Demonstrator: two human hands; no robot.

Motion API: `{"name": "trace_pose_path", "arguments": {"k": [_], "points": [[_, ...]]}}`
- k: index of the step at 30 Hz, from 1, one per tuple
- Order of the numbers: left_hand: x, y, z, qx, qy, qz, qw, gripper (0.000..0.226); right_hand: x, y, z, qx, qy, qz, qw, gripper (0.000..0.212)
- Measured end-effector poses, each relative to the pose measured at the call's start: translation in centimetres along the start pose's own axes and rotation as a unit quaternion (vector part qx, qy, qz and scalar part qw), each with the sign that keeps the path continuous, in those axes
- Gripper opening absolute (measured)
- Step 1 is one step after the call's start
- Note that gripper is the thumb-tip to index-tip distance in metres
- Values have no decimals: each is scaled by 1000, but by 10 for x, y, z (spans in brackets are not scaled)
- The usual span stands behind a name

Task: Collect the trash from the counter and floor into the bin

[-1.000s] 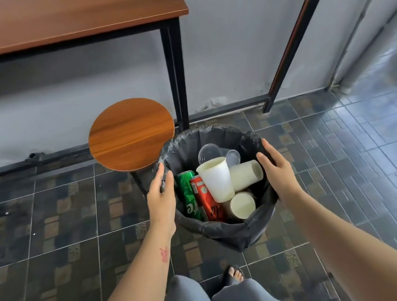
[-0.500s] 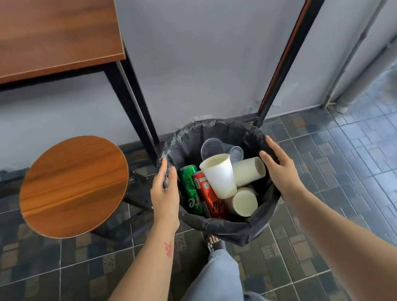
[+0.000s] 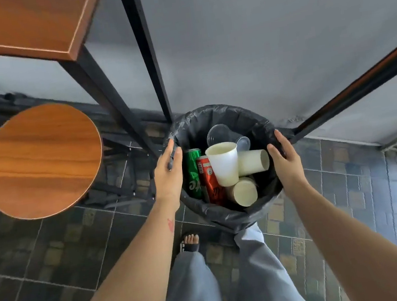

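Observation:
A round bin (image 3: 215, 116) lined with a black bag is held between both hands above the tiled floor. My left hand (image 3: 168, 173) grips its left rim, my right hand (image 3: 285, 157) presses its right rim. Inside lie a green can (image 3: 194, 174), a red can (image 3: 209, 182), a white paper cup (image 3: 224, 163) standing upright, two more paper cups (image 3: 254, 161) on their sides and clear plastic lids (image 3: 218, 133).
A round wooden stool (image 3: 40, 159) stands at the left. A wooden table (image 3: 21, 24) with black metal legs (image 3: 105, 92) is above it, and slanted black bars (image 3: 352, 89) run along the grey wall. My legs and a sandalled foot (image 3: 191, 242) are below the bin.
The bin has been carried to the right, towards the wall and past the table leg. The stool and table have slid left in view. Both hands keep their hold on the rim.

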State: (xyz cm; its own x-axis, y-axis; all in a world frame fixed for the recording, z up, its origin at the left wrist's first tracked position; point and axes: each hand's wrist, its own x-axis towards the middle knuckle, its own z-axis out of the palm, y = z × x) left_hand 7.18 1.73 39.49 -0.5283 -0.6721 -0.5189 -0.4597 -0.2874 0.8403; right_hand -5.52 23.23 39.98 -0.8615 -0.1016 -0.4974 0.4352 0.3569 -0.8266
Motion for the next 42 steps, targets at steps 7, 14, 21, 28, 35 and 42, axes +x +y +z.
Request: {"name": "trace_pose_path", "arguments": {"k": [7,14,21,28,35,42], "points": [[36,-33,58,-49,97,-27,994,42,104,5,3,-45,-80,9,996,45],[104,-88,92,-73,149,-37,985,42,195,47,39,-55,-119,27,991,42],[194,-173,110,-58,168,-23,984,42,282,128,91,-33,-136,23,990,42],[262,-254,118,-21,166,-18,986,45,351,203,138,-21,-140,-8,990,40],[308,-309,125,35,135,10,990,52,393,254,167,-45,-125,-33,991,37],[313,-328,131,169,78,-44,982,57,395,270,158,-140,-144,-52,978,48]]}}
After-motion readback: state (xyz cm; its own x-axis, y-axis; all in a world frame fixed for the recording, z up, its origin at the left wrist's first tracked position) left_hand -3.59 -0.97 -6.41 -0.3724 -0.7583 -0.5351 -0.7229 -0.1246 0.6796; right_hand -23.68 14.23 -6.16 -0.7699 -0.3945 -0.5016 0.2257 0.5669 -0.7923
